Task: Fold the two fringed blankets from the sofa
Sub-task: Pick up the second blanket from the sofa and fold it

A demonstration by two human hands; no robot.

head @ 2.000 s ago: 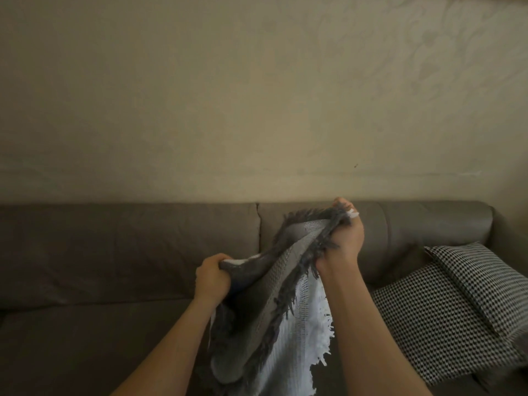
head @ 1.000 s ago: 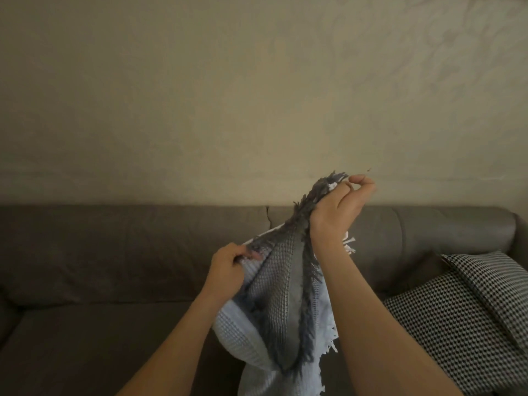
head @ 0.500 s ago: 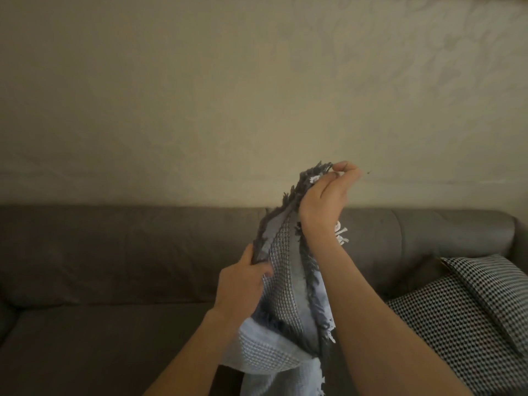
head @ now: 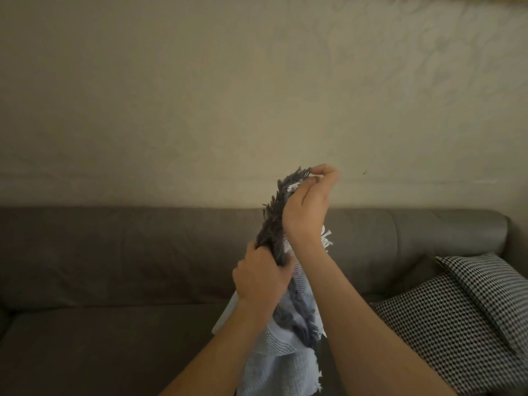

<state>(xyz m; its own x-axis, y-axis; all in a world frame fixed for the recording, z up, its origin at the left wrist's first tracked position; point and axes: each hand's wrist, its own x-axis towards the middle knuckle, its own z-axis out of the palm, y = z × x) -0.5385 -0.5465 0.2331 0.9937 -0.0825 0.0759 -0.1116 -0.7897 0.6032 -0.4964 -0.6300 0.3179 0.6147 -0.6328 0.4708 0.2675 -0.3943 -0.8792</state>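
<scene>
Your right hand (head: 307, 207) is raised, fingertips pinched together on the top of the blanket bundle (head: 297, 310), right where the grey fringe (head: 273, 224) sticks out past your knuckles. Your left hand (head: 261, 277) sits just below and to the left of it, fist clamped round the same gathered edge. From the left hand the pale waffle-weave cloth (head: 274, 364) hangs straight down between your forearms, white tassels showing beside your right wrist. Whether you hold one blanket or both bunched together cannot be told from here.

The sofa (head: 114, 252) runs behind and beneath both hands, and the checked cushions (head: 445, 318) lie well off to the right of your right arm.

This cloth looks light, soft and entirely limp: it will keep no shape of its own and will drape from whatever point you hold. The open weave should give your fingers good purchase, so slipping is a small worry. The fringe is the poor place to hold, since loose strands can pull or tangle. Judging by the bunching, you probably need to find the corners first: take the woven hem just inside the tassels, one corner per hand, and let the weight hang free.
</scene>
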